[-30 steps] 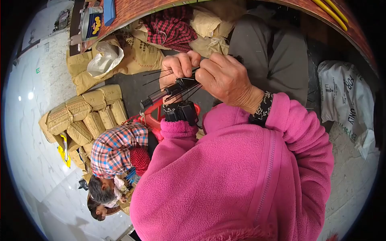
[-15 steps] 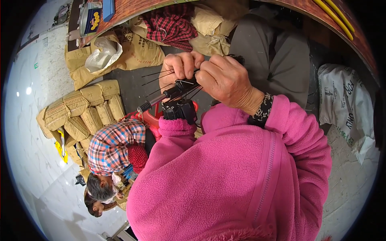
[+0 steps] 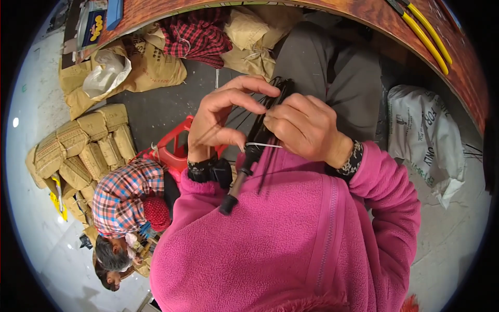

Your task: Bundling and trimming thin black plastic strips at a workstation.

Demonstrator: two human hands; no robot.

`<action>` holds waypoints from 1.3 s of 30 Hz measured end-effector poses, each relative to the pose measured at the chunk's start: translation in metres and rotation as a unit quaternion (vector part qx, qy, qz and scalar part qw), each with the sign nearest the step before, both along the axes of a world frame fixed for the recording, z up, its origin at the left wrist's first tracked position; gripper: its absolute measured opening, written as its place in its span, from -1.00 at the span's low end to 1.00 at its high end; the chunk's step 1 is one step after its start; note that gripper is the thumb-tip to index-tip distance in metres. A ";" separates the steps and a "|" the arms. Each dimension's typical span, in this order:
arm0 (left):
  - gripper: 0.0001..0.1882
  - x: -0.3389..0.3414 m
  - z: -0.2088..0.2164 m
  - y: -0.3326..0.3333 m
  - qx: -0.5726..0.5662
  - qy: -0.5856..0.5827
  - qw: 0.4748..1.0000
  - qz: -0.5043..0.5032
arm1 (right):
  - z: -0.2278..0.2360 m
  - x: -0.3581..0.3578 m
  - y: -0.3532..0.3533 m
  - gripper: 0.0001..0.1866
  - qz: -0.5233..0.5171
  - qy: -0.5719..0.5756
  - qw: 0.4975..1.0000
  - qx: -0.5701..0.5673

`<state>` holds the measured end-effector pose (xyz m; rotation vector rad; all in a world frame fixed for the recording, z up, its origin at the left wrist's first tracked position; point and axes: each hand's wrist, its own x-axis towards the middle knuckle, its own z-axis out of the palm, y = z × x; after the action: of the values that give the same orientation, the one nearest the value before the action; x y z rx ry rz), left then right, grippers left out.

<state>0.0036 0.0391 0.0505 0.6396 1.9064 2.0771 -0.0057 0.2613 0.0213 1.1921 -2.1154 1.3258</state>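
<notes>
A black umbrella frame [image 3: 254,151] with thin metal ribs slants in front of my pink fleece, its shaft pointing down and left. My right hand [image 3: 306,125] is closed on the bunched ribs near the upper part. My left hand [image 3: 221,117] makes a wide C beside the frame, thumb and fingers apart. Its fingertips come close to the ribs; whether they touch I cannot tell. A thin pale loop [image 3: 264,145] crosses the frame by the left thumb. Some ribs blur with motion, and my right fingers hide part of the bundle.
A wooden tabletop [image 3: 156,11] curves along the far side, with yellow-handled pliers [image 3: 423,34] at right and a tin [image 3: 93,28] at left. A red stool [image 3: 174,148], brown-wrapped bundles [image 3: 78,143] and a person in plaid [image 3: 127,195] are at left. A white sack [image 3: 423,135] lies right.
The frame has swung round so its shaft points down toward my chest instead of left. My left fingers have spread from a pinch, and the view has shifted slightly.
</notes>
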 end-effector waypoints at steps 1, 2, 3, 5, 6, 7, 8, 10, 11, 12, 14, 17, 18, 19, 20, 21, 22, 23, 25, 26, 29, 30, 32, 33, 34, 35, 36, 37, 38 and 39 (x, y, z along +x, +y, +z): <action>-0.32 0.000 0.000 0.002 -0.052 0.012 0.999 -0.009 | 0.000 0.001 0.004 -0.81 0.004 -0.002 1.000 -0.002; -0.32 0.002 0.000 0.005 -0.044 0.011 0.999 -0.002 | 0.000 0.002 0.008 -0.81 0.011 -0.003 1.000 0.006; -0.22 0.004 -0.001 0.009 -0.068 0.028 0.997 0.011 | 0.000 0.003 0.012 -0.81 0.012 -0.005 1.000 0.011; -0.01 0.008 -0.002 0.016 -0.115 0.059 0.991 0.035 | 0.000 0.005 0.018 -0.81 0.014 -0.009 1.000 0.021; -0.01 0.010 -0.002 0.018 -0.109 0.057 0.991 0.041 | 0.001 0.006 0.020 -0.81 0.019 -0.010 0.999 0.028; 0.04 0.011 -0.002 0.020 -0.109 0.044 0.992 0.051 | 0.002 0.006 0.022 -0.82 0.020 -0.012 0.999 0.037; 0.09 0.013 -0.002 0.022 -0.109 0.031 0.992 0.060 | 0.004 0.007 0.023 -0.82 0.021 -0.014 0.999 0.045; 0.14 0.015 -0.001 0.024 -0.105 0.017 0.992 0.071 | 0.004 0.006 0.024 -0.82 0.023 -0.017 0.998 0.058; 0.16 0.016 0.000 0.024 -0.105 0.002 0.991 0.080 | 0.003 0.006 0.023 -0.81 0.020 -0.017 0.998 0.057; 0.17 0.017 0.001 0.024 -0.106 -0.012 0.990 0.090 | 0.003 0.006 0.022 -0.81 0.017 -0.017 0.998 0.055; 0.18 0.019 -0.001 0.022 -0.105 -0.027 0.989 0.099 | 0.003 0.007 0.021 -0.80 0.014 -0.018 0.998 0.056; 0.16 0.017 -0.005 0.015 -0.114 -0.004 0.992 0.047 | 0.004 0.006 0.020 -0.79 0.013 -0.017 0.998 0.059; 0.16 0.015 -0.005 0.014 -0.113 -0.004 0.993 0.046 | 0.004 0.007 0.019 -0.79 0.012 -0.017 0.998 0.060; 0.15 0.013 -0.006 0.012 -0.125 0.023 0.991 0.033 | 0.004 0.007 0.018 -0.79 0.009 -0.016 0.998 0.058; 0.13 0.012 -0.006 0.011 -0.138 0.050 0.989 0.020 | 0.004 0.008 0.018 -0.80 0.005 -0.015 0.998 0.056; 0.12 0.011 -0.006 0.011 -0.151 0.077 0.986 0.007 | 0.003 0.009 0.018 -0.80 0.002 -0.013 0.998 0.054; 0.12 0.012 -0.006 0.012 -0.150 0.078 0.986 0.007 | 0.003 0.010 0.019 -0.80 0.001 -0.013 0.998 0.055; 0.12 0.014 -0.005 0.014 -0.147 0.062 0.987 0.010 | 0.003 0.012 0.020 -0.81 0.002 -0.014 0.998 0.055; 0.11 0.018 -0.005 0.018 -0.144 0.029 0.989 0.016 | 0.002 0.014 0.022 -0.83 0.002 -0.017 0.998 0.055; 0.11 0.020 -0.004 0.019 -0.143 0.030 0.989 0.015 | 0.002 0.015 0.022 -0.83 0.000 -0.017 0.998 0.055; 0.15 0.025 -0.006 0.021 -0.135 -0.022 0.990 0.030 | 0.002 0.017 0.023 -0.85 0.004 -0.027 0.998 0.056; 0.15 0.026 -0.008 0.021 -0.135 -0.021 0.990 0.029 | 0.002 0.018 0.023 -0.85 0.004 -0.027 0.998 0.056; 0.18 0.028 -0.015 0.020 -0.120 0.005 0.992 0.047 | 0.003 0.017 0.022 -0.86 0.002 -0.020 0.998 0.056; 0.19 0.029 -0.017 0.020 -0.113 0.018 0.992 0.056 | 0.003 0.017 0.021 -0.86 0.001 -0.016 0.998 0.056; 0.19 0.029 -0.018 0.020 -0.112 0.017 0.992 0.056 | 0.003 0.017 0.021 -0.86 0.001 -0.017 0.998 0.056; 0.20 0.031 -0.018 0.020 -0.102 0.012 0.993 0.059 | 0.003 0.017 0.021 -0.85 0.002 -0.018 0.998 0.057; 0.22 0.032 -0.018 0.021 -0.091 0.008 0.994 0.063 | 0.004 0.018 0.021 -0.85 0.004 -0.019 0.998 0.059; 0.23 0.033 -0.019 0.021 -0.080 0.002 0.995 0.066 | 0.004 0.018 0.021 -0.84 0.006 -0.020 0.998 0.061; 0.23 0.033 -0.020 0.021 -0.079 -0.001 0.995 0.068 | 0.003 0.018 0.021 -0.84 0.008 -0.024 0.998 0.062; 0.23 0.032 -0.021 0.021 -0.080 0.005 0.995 0.067 | 0.001 0.017 0.021 -0.83 0.003 -0.019 0.998 0.058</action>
<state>0.0353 0.0600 0.0294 0.4989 2.1483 1.9731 0.0111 0.2821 0.0225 1.2301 -2.2450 1.2523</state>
